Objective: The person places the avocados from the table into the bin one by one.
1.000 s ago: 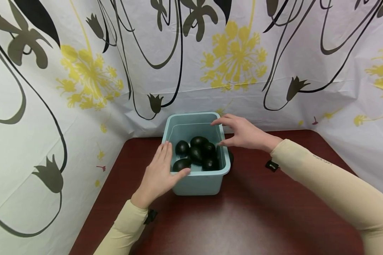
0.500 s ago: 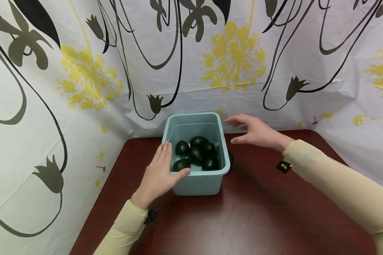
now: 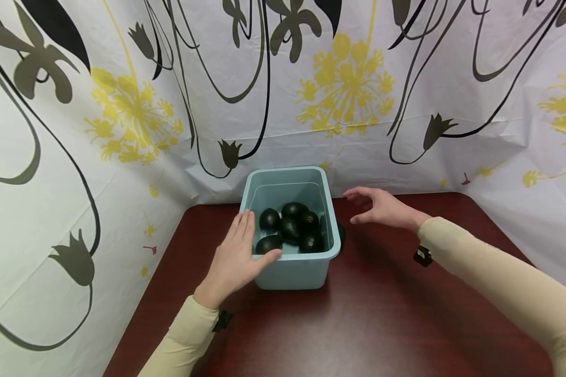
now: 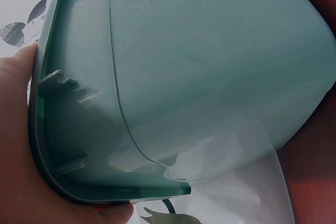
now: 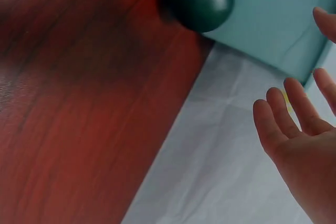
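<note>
A light blue plastic bin [image 3: 290, 273] stands on the table with several dark green avocados [image 3: 290, 230] on its floor. My left hand [image 3: 232, 262] rests on the bin's near left corner, fingers straight along the left rim and thumb over the front rim. From the left wrist, the bin's outer wall [image 4: 210, 77] fills most of the view. One more avocado [image 5: 202, 1] lies on the table against the bin's right side, mostly hidden by the rim in the head view. Above and beyond it hovers my right hand [image 3: 388, 209], empty, with fingers loosely bent and thumb apart.
The dark red wooden table [image 3: 382, 324] extends toward the front and right of the bin. Behind and to the left hangs a white sheet [image 3: 283, 120] with floral print, close to the bin's far side.
My right hand has moved from over the bin's right rim outward to the right, then slightly down toward the table. The left hand and the bin have stayed in place.
</note>
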Demonstrator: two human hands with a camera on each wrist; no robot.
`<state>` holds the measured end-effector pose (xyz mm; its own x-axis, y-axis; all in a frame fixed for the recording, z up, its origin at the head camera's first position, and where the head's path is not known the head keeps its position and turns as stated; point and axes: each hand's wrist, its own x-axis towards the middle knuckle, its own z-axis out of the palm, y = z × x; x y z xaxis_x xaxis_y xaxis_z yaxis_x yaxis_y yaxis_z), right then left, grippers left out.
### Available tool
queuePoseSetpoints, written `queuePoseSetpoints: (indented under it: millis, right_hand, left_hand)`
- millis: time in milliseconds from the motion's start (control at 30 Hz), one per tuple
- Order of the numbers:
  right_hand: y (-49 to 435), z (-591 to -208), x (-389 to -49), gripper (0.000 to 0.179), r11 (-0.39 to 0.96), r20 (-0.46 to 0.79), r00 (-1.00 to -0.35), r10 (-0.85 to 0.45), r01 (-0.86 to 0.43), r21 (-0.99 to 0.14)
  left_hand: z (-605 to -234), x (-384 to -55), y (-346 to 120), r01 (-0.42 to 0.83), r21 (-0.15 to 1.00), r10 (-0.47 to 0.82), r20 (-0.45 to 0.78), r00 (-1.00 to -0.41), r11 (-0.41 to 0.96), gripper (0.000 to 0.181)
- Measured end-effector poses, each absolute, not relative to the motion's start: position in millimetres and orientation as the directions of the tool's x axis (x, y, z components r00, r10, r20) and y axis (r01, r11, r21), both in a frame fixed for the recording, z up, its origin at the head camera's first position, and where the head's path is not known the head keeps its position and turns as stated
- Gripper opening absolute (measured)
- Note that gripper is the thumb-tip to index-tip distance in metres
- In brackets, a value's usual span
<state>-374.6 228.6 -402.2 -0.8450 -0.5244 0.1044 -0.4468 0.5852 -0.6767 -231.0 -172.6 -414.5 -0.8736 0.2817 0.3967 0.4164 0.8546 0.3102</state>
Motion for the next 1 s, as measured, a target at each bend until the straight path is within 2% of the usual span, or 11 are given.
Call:
queuePoseSetpoints:
  millis: [400,1000]
  right_hand:
    - [232,-443,-390,0.071,0.616,0.046,-0.834,-0.550,-0.442,-0.652]
    - [214,-471,-394,0.070,0.499,-0.035,-0.757,-0.652,-0.394,-0.772]
  left_hand:
    - [-416,-232,-173,0.406,0.307,0.277,0.385,-0.880,0.861,0.110]
    - [-415,-231,-172,0.407,0.308,0.278,0.385,-0.880,0.860,0.110]
